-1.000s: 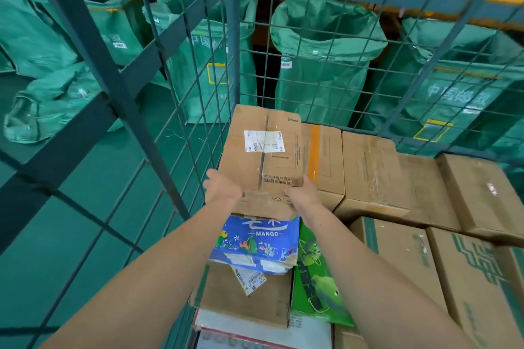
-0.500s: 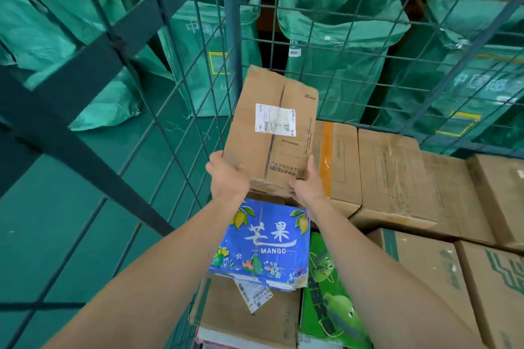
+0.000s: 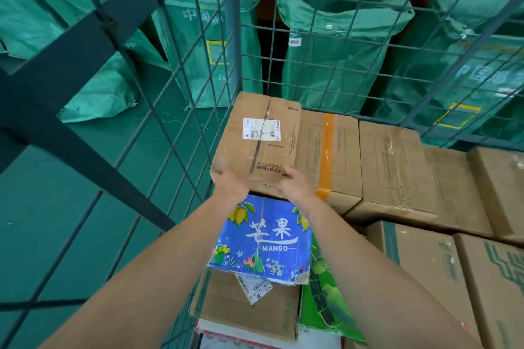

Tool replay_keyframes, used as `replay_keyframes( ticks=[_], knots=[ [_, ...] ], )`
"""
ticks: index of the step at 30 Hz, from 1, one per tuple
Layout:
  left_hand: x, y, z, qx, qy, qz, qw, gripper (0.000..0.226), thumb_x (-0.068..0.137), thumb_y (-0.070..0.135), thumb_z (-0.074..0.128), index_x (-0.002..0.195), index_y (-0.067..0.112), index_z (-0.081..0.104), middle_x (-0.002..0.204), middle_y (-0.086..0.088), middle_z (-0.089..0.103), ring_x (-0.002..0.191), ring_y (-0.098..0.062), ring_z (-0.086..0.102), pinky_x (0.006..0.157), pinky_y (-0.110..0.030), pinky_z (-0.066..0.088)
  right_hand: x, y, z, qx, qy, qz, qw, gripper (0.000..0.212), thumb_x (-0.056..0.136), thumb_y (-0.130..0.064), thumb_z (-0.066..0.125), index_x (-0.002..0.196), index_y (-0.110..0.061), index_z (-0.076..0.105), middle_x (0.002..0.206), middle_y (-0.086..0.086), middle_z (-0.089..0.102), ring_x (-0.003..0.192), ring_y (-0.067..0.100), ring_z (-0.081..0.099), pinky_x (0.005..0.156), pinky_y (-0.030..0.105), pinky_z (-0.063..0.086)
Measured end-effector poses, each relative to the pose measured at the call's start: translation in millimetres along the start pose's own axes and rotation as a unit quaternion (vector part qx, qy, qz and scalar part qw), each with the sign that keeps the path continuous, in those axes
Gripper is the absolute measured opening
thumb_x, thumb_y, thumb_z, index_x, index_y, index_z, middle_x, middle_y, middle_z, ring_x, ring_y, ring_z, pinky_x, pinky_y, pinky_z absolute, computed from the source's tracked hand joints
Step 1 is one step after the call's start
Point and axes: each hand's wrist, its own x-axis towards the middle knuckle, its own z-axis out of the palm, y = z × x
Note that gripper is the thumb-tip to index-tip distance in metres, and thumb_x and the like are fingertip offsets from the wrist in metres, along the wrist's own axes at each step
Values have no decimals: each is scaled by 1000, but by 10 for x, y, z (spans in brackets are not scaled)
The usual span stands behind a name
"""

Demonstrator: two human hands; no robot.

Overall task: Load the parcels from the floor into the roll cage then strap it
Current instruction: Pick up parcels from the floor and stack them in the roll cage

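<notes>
A brown cardboard parcel point(image 3: 263, 147) with a white shipping label lies in the far left corner of the wire roll cage point(image 3: 235, 45), against the mesh. My left hand point(image 3: 228, 180) grips its near left corner. At the near edge my right hand point(image 3: 295, 183) holds it, thumb on top. Both hands are blurred. Just under my wrists sits a blue box marked MANGO point(image 3: 263, 241). A taped brown box point(image 3: 329, 156) touches the parcel's right side.
Several brown boxes point(image 3: 397, 170) fill the cage's right side, and a green printed box point(image 3: 326, 297) lies beside the blue one. Green mail sacks point(image 3: 337, 45) stand outside the mesh on the green floor point(image 3: 56, 221). A dark diagonal bar point(image 3: 71, 144) crosses the left wall.
The parcel was tilted up in both hands; it has come down flatter and further into the far left corner. My hands stayed on its near edge.
</notes>
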Motion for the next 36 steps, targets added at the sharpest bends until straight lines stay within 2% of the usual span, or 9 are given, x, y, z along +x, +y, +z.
replay_keyframes(
  ticks=[5,8,11,15,19,22,26,28,36],
  knots=[
    [-245,-52,-4,-59,-41,68,995,47,93,6,55,138,5,41,107,-22,60,75,-25,50,66,-30,41,-340,-36,-107,15,7,-5,1000,59,97,2,47,151,-21,40,147,-1,50,118,22,57,91,34,52],
    [-446,-89,-18,-89,-45,95,990,22,95,8,52,116,11,54,77,-21,47,56,-13,37,52,-21,37,-620,8,-136,30,30,-8,999,40,99,-12,55,138,-22,49,136,1,59,107,23,60,96,41,51],
    [-659,-183,-30,-80,-50,99,991,28,97,4,42,76,22,46,67,1,40,55,-9,33,59,-21,39,-912,135,-170,51,52,19,997,62,99,-10,52,155,-20,26,127,9,60,69,9,44,61,24,41],
    [-1042,-314,-59,-69,-39,109,991,29,94,2,41,103,28,51,68,-8,46,48,-15,32,34,-18,26,-1332,305,-209,56,50,38,996,60,98,-3,47,154,-15,30,86,6,56,64,16,41,51,26,34],
    [-1494,-497,-69,-111,-13,108,988,33,91,2,50,71,27,40,73,-7,39,52,-16,26,53,-27,26,-1797,409,-209,85,20,18,996,59,100,-3,47,155,-11,28,94,14,53,93,27,47,91,53,48],
    [-1876,-694,-71,-142,10,94,985,21,94,8,51,85,27,50,67,-4,40,52,-16,32,50,-24,30,-2118,525,-204,65,-7,6,998,59,100,-4,48,155,-13,29,114,27,59,110,44,55,107,62,34],
    [-2352,-1040,-16,-183,67,65,979,35,93,8,54,128,9,58,76,-6,57,57,-15,47,44,-17,36,-2495,778,-211,13,-49,-40,998,55,99,-6,51,151,-11,36,113,21,61,109,45,59,86,51,51],
    [-2669,-1238,52,-204,100,53,972,40,94,12,57,134,5,55,92,-7,60,65,-16,53,51,-17,39,-2719,907,-249,-15,-68,-63,996,52,98,-7,52,148,-11,40,88,11,58,72,30,58,59,33,41],
    [-4088,-2194,417,-289,209,-5,934,39,96,5,51,135,3,54,102,-14,67,74,-16,56,58,-20,41,-3567,1502,32,-80,-144,-150,975,35,93,-1,56,127,-9,55,78,2,48,67,18,47,60,28,38]
  ],
)
